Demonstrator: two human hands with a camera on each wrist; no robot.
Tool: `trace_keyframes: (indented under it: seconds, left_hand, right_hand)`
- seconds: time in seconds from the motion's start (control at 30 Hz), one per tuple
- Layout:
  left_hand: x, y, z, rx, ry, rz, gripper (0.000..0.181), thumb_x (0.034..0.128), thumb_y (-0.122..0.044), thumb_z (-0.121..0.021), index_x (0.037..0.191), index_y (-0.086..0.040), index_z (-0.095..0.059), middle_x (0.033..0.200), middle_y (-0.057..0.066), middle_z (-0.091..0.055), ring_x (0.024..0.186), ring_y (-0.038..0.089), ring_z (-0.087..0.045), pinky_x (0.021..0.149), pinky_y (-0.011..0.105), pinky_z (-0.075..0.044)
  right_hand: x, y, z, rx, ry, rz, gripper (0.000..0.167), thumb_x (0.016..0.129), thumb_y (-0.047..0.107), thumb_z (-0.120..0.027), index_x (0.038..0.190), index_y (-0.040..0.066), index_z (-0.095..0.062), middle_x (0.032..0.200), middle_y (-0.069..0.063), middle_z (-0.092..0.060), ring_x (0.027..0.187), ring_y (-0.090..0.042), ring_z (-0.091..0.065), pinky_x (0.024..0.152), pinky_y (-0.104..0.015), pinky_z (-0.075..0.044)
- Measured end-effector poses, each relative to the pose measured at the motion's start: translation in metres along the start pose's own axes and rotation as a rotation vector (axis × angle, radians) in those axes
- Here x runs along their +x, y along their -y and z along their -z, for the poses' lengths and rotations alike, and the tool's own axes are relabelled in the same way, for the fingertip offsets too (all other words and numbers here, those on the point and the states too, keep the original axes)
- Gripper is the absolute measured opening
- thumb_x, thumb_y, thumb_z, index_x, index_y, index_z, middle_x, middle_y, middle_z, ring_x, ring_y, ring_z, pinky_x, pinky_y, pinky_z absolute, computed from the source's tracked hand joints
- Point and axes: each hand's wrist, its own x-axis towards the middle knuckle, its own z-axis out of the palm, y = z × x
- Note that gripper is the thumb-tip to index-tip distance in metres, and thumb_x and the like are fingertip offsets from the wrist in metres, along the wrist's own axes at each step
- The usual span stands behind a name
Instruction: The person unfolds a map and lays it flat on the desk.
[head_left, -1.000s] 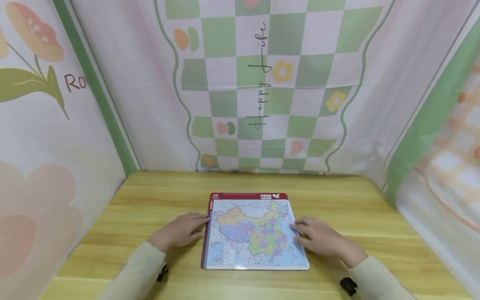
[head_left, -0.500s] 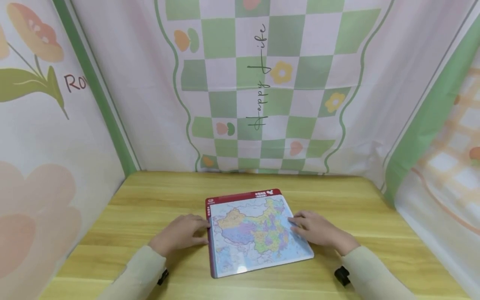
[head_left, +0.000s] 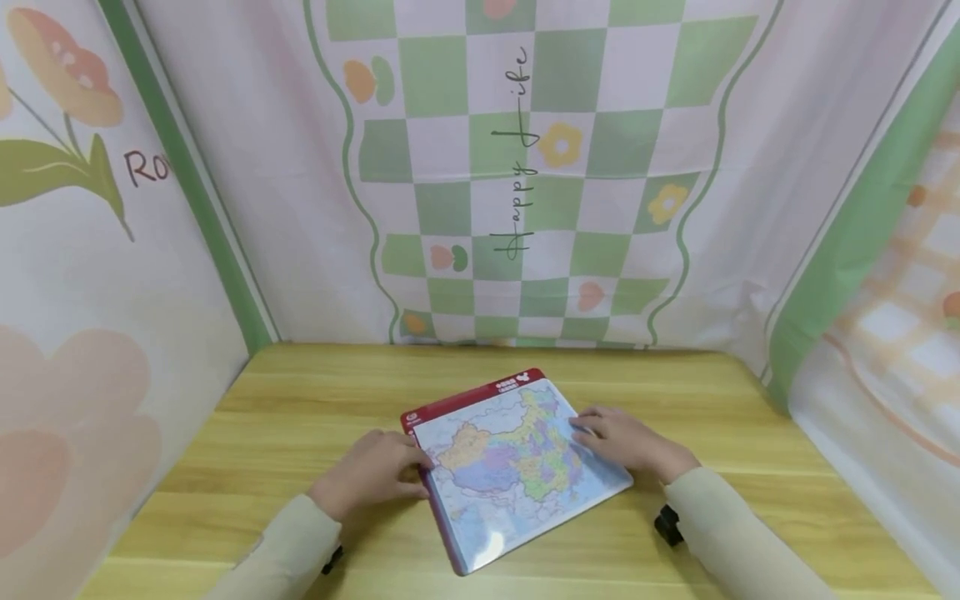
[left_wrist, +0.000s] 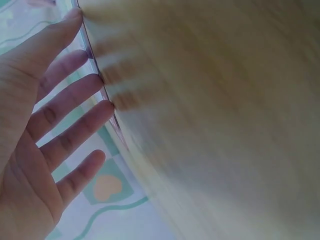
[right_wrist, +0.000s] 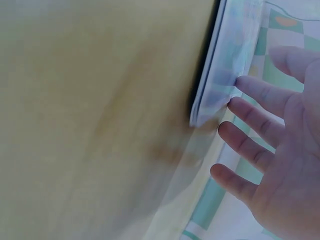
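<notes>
A flat map board with a red top border lies turned at an angle on the table. My left hand touches its left edge, fingertips and thumb along the side. In the left wrist view the fingers of the left hand are spread and fairly straight against the thin edge. My right hand rests its fingertips on the board's right part. In the right wrist view the right hand has extended fingers, a fingertip or two touching the board.
The wooden table has a back edge against a green and white checkered curtain. Floral and plaid cloth hangs at both sides. Dark wrist devices show beneath the sleeves.
The board has turned counterclockwise, its top right corner moving back and left and its bottom left corner nearer. The right hand moved back and left; the left hand moved slightly right.
</notes>
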Motion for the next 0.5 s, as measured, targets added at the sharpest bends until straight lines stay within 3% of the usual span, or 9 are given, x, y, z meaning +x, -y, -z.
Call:
trace_keyframes:
  seconds: [0.23, 0.5]
  left_hand:
    - [0.005, -0.010, 0.000, -0.019, 0.028, -0.013, 0.035, 0.0824, -0.050, -0.078, 0.106, -0.025, -0.078, 0.097, -0.013, -0.071, 0.084, 0.003, -0.060, 0.082, 0.038, -0.049]
    - [0.011, -0.020, 0.000, 0.038, 0.020, -0.068, 0.033, 0.0814, -0.051, -0.079, 0.103, -0.025, -0.078, 0.095, -0.013, -0.072, 0.081, 0.002, -0.061, 0.078, 0.032, -0.051]
  right_hand:
    - [0.011, -0.004, 0.000, 0.014, 0.001, -0.012, 0.045, 0.105, 0.031, -0.053, 0.136, -0.001, -0.059, 0.136, -0.022, -0.055, 0.126, -0.046, -0.047, 0.105, -0.063, -0.038]
    - [0.023, -0.006, 0.000, 0.002, -0.011, -0.008, 0.043, 0.104, 0.028, -0.053, 0.135, -0.002, -0.060, 0.137, -0.025, -0.054, 0.128, -0.049, -0.045, 0.106, -0.065, -0.035]
